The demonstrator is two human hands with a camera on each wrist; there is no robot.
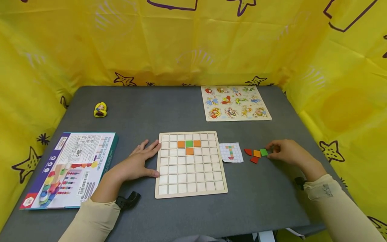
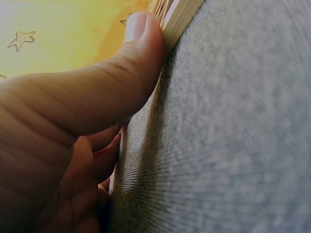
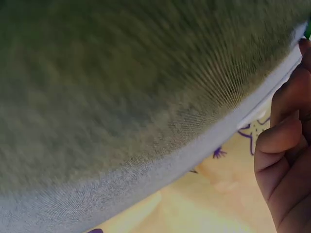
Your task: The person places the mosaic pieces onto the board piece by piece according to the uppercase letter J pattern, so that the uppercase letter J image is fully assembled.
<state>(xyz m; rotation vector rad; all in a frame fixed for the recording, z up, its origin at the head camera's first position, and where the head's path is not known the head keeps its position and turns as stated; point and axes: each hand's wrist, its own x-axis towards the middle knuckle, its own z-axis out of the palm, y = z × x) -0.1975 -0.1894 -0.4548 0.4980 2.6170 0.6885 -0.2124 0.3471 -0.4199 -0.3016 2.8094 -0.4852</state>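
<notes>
A wooden grid board (image 1: 191, 196) lies on the table. Among its pale cells sit a green square tile (image 1: 189, 144) and orange tiles, one of them an orange tile (image 1: 189, 151) below the green. My left hand (image 1: 137, 163) touches the board's left edge, fingers and thumb extended; the left wrist view shows the thumb (image 2: 138, 58) against its side. Right of the card, my right hand (image 1: 285, 153) pinches a green tile (image 1: 263, 152) at its right side. Beside that lie an orange tile (image 1: 257, 153), a red tile (image 1: 254, 160) and a red curved piece (image 1: 248, 152).
A small pattern card (image 1: 237, 156) lies against the board's right edge. Farther back is an insect puzzle board (image 1: 237, 117). A box (image 1: 90, 144) lies at the left, with a small yellow figurine (image 1: 100, 110) behind it. Yellow cloth (image 1: 169, 43) surrounds the table.
</notes>
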